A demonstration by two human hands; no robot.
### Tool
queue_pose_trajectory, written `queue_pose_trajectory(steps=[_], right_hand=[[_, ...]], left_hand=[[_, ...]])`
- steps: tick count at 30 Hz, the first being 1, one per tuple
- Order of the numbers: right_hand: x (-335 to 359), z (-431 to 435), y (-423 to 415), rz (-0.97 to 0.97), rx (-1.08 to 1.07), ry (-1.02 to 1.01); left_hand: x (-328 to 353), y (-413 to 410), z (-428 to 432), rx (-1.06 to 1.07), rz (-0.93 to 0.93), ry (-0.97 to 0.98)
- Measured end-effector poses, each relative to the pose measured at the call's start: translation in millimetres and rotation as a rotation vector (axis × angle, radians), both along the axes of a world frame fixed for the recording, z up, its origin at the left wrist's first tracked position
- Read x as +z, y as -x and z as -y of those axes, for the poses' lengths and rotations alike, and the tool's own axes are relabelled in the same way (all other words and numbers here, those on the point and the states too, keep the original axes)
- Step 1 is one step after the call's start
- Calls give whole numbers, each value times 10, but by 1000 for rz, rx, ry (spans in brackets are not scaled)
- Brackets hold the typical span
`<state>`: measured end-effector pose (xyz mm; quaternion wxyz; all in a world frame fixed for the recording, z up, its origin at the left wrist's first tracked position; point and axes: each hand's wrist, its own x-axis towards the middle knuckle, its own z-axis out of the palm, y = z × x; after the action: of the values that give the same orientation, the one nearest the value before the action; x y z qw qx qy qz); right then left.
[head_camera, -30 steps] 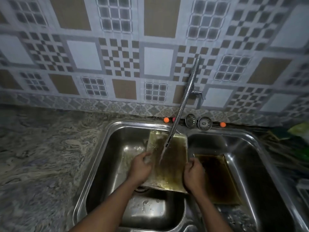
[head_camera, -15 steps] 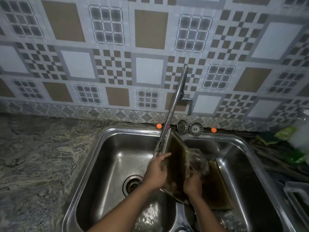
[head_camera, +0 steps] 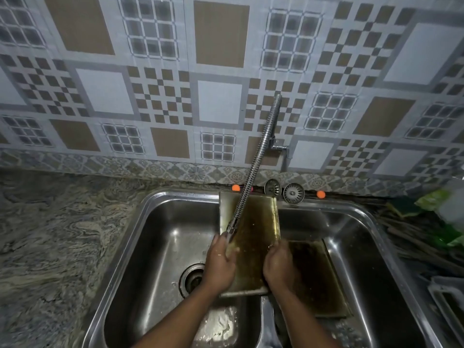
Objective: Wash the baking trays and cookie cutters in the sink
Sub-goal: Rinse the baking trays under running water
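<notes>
A greasy rectangular baking tray [head_camera: 254, 237] is held flat over the divider of the double sink [head_camera: 160, 222], its stained inside facing up. My left hand [head_camera: 221, 264] grips its left edge and my right hand [head_camera: 280, 268] grips its right edge near the front. Water from the flexible metal tap [head_camera: 253, 172] runs onto the tray by my left hand. A second dark, stained tray [head_camera: 319, 277] lies in the right basin, partly hidden behind my right hand. No cookie cutters are visible.
The left basin holds a drain [head_camera: 193, 280] and pooled water. Two metal strainers [head_camera: 283, 192] and small orange objects sit on the back ledge. A granite counter [head_camera: 55, 242] spreads left; green packaging [head_camera: 437, 199] and a rack [head_camera: 449, 302] lie right.
The tray was tipped up on edge half a second ago; now it lies flat again with its inside up, both hands on its sides. The view shifted slightly.
</notes>
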<state>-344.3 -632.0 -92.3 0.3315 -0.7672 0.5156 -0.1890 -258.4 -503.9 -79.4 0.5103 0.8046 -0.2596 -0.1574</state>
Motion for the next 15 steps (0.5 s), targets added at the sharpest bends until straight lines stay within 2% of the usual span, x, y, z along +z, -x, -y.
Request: queue_pose_trajectory(steps=[4, 6, 9, 11, 13, 15], right_hand=[[-86, -211, -118, -202, 285, 273], [-1, -375, -197, -160, 520, 267], [99, -517, -195, 6, 888, 254], [67, -412, -77, 62, 836, 314], [62, -226, 45, 8, 565, 353], [83, -146, 101, -54, 468, 338]], left_hand=[[18, -42, -36, 56, -28, 28], [79, -55, -73, 38, -74, 56], [114, -86, -130, 16, -177, 99], [88, -69, -172, 40, -185, 124], [99, -28, -196, 92, -173, 130], [126, -4, -184, 105, -154, 128]])
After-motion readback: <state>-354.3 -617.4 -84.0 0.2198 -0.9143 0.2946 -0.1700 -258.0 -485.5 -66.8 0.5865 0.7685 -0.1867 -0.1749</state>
